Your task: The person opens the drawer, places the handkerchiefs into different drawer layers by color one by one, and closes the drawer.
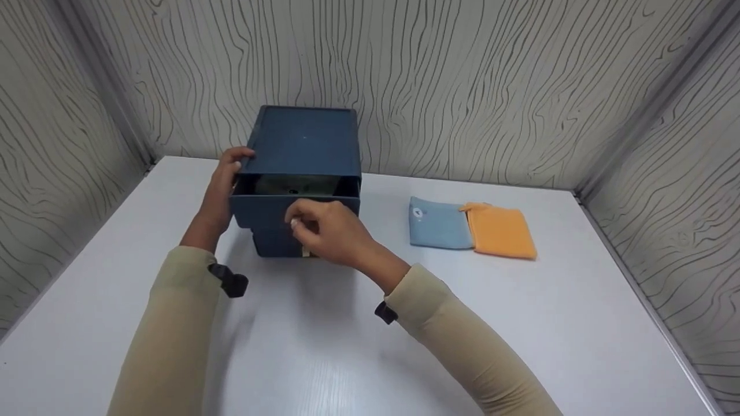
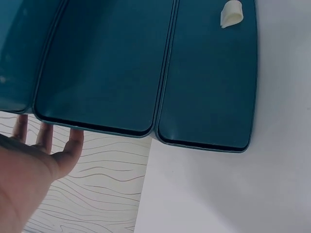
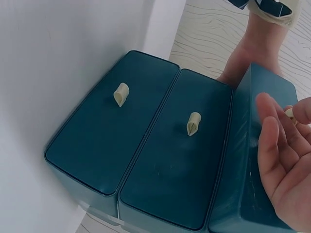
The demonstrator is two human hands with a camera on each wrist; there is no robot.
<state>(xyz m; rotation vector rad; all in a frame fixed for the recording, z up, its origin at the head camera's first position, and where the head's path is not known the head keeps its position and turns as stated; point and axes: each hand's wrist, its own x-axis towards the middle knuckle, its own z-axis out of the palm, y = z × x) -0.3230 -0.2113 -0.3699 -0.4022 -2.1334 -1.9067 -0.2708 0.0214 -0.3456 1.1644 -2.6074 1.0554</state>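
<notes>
Your right hand (image 1: 334,232) is pinched on the pale pull tab (image 1: 296,223) of the top drawer (image 1: 260,211), with its thumb and fingertips closed around it. Your left hand (image 1: 221,188) is well apart from it, resting against the left side of the blue drawer unit (image 1: 306,138); its fingers are laid along that side, unclamped, with a fingertip at the edge of the top panel.

The unit stands upright near the back of the table (image 1: 341,352), left of the middle as you look down. The top drawer sticks out past the two below it, and through the gap under the top panel you can see something pale green (image 1: 298,185) with a dark spot inside; too little shows to tell what it is. The middle drawer (image 3: 170,170) and the bottom drawer (image 3: 97,145) sit closed beneath, each with its own pale loop: the middle loop (image 3: 194,123) and the bottom loop (image 3: 121,93).

To the right of the unit, well apart from it, a light-blue cloth item (image 1: 439,226) lies flat on the table. An orange cloth item (image 1: 503,231) lies just beside it, their edges touching. Behind the table rises a wall (image 1: 462,86) patterned with dark wood-grain lines.
</notes>
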